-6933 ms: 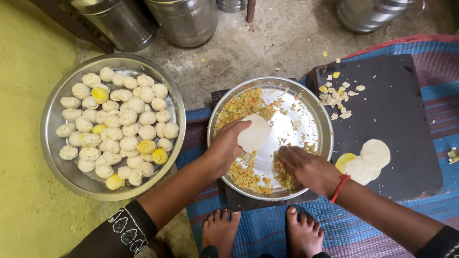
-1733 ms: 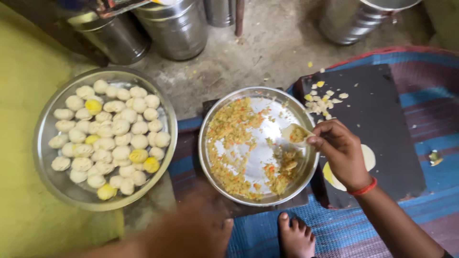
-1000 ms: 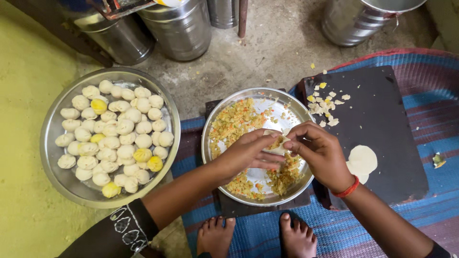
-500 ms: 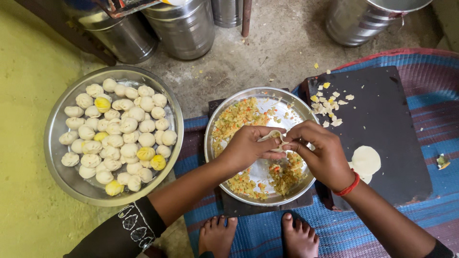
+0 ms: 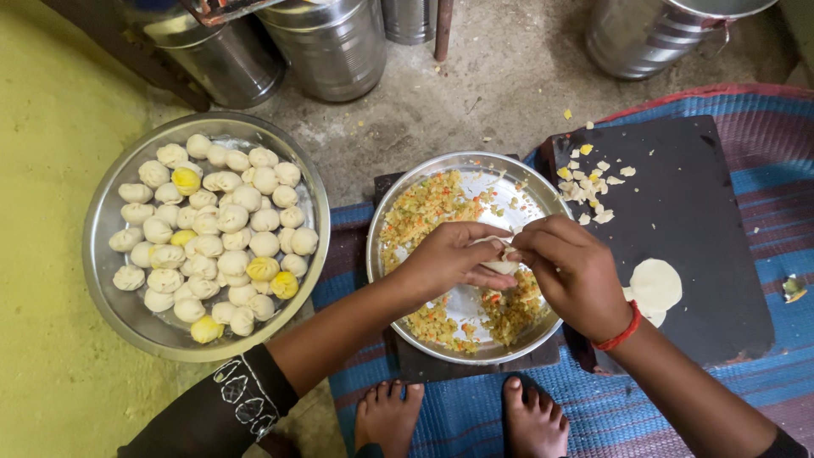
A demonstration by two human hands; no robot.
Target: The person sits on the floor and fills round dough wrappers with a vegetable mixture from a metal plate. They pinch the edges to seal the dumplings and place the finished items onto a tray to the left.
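Both arms reach forward. The left hand point(image 5: 445, 259) and the right hand point(image 5: 577, 271) meet fingertip to fingertip, fingers curled in a small pinching grip. Bare feet below.

The left hand point(image 5: 449, 259), out of sight moments ago, is back over the filling plate point(image 5: 398, 203). The right hand point(image 5: 572, 271) has left the filling and now meets it around a dough wrapper point(image 5: 500, 259).

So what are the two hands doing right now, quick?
Left hand: closed around a small dough wrapper over the filling plate.
Right hand: fingertips pinching the same wrapper's edge.
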